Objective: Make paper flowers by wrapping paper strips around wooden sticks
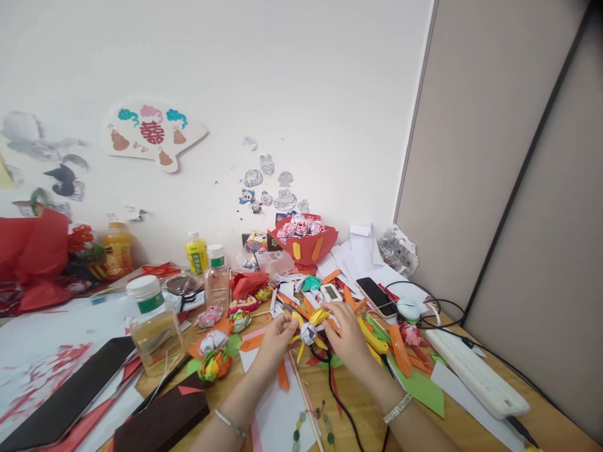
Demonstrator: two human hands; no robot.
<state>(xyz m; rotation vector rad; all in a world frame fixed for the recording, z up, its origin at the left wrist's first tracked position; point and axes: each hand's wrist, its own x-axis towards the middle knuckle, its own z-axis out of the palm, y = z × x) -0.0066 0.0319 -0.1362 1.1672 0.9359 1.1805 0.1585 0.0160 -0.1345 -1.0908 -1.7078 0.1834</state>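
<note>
- And here's the paper flower (308, 333), in front of the red bouquet (304, 242) and closer to me, up off the tabletop between the two hands.
- Its white centre looks roughly back at my camera, with yellow petals (319, 316) fanning outward; the longest line I can pick out runs from the left-side petals up to the right.
- Left hand (277, 339) now: nearly closed, thumb and forefinger pinching at the flower's left edge, the other fingers curled in.
- Right hand (343, 326): half curled, palm down, thumb and forefinger grasping the upper-right petal; how firmly, I can't tell.
- Below the flower, a thin stick (308, 402) slants towards me, on the viewer's side of the bouquet; whether it joins the flower, I can't make out.
- Right of the bouquet and nearer me lies a dark phone (377, 298); farther right and nearer again, a white power strip (475, 370).
- Over to the bouquet's left and nearer me stands a clear jar (157, 333) with a white lid, and between the two sit crumpled paper blooms (213, 341).
</note>
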